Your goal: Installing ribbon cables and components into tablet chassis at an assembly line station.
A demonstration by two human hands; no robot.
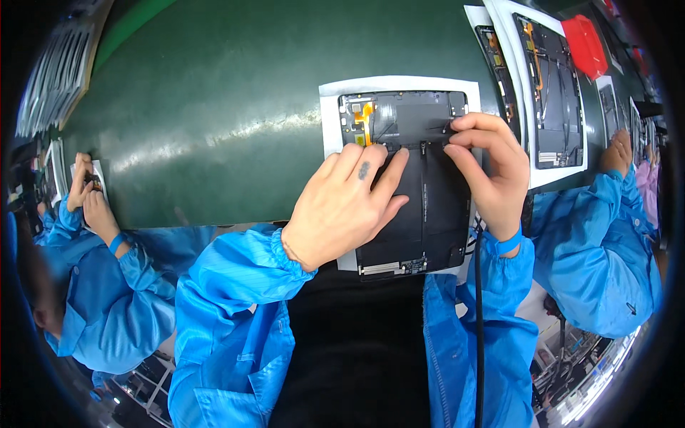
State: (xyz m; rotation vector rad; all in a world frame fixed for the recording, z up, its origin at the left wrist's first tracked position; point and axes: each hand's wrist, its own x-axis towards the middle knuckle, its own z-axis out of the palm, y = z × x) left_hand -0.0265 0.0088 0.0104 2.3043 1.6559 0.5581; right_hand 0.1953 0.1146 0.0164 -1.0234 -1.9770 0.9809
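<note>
An opened tablet (446, 196) with a black inner face lies in front of me on a white sheet (330, 107). An orange flex cable (365, 118) runs near its upper left corner, and thin black wires cross its upper part. My left hand (349, 196) rests over the tablet's left middle, fingers stretched out and pressing near the centre seam. At the upper right edge my right hand (492, 167) has its thumb and a finger brought together in a pinch. Whatever lies between those fingertips is too small to make out.
To the right, more opened tablets (560, 93) lie on white sheets, beside a red tray (585, 46). A stack of thin sheets (61, 71) stands far left. Co-workers in blue sleeves (592, 242) sit on both sides. A black cable (479, 321) hangs by my right arm.
</note>
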